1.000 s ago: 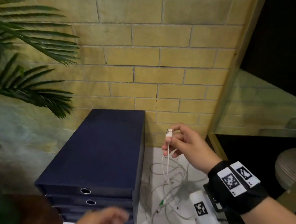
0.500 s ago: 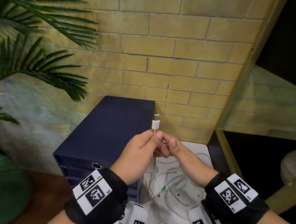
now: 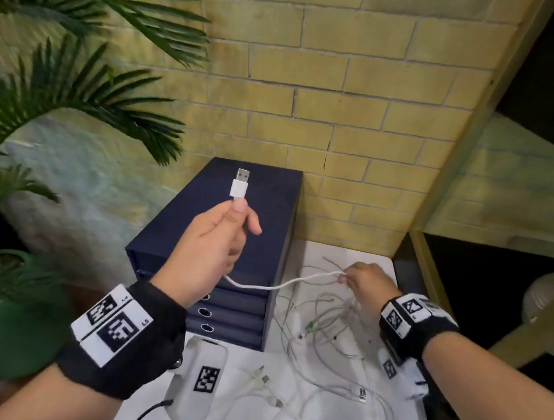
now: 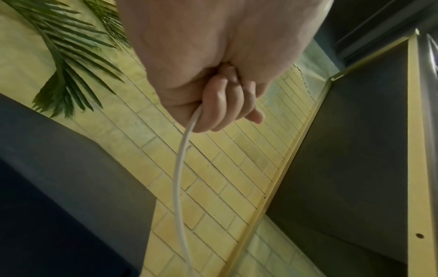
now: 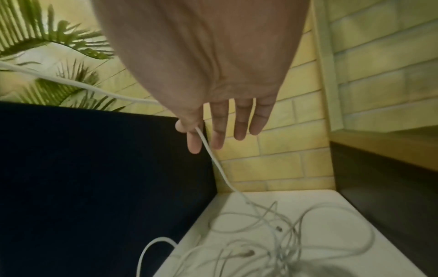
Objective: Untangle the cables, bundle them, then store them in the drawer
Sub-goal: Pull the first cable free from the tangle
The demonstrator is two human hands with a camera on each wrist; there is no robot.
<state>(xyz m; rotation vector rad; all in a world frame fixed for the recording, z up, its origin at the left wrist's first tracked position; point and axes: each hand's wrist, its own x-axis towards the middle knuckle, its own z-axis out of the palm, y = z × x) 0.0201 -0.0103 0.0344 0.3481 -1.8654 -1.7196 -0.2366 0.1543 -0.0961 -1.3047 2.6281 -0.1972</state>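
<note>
My left hand (image 3: 232, 226) grips a white USB cable (image 3: 263, 286) just below its plug (image 3: 239, 187), held upright above the dark blue drawer unit (image 3: 256, 208). In the left wrist view the cable (image 4: 180, 168) runs out of my curled fingers (image 4: 220, 110). The same cable stretches right to my right hand (image 3: 356, 277), which pinches it between thumb and forefinger low over the tangle of white cables (image 3: 332, 331). The right wrist view shows the cable (image 5: 213, 155) pinched, my other fingers (image 5: 241, 121) straight, and the tangle (image 5: 284, 236) below on the white table (image 5: 355, 202).
The drawer unit's stacked drawers (image 3: 228, 318) with round pull holes look closed. A yellow brick wall (image 3: 342, 99) stands behind. Palm fronds (image 3: 80, 91) and a green pot (image 3: 11, 332) are at the left. A dark recess with a yellow frame (image 3: 429, 269) borders the table's right.
My left hand took the plug end from the right hand and lifted it left. My right hand dropped down to the right along the cable toward the tangle.
</note>
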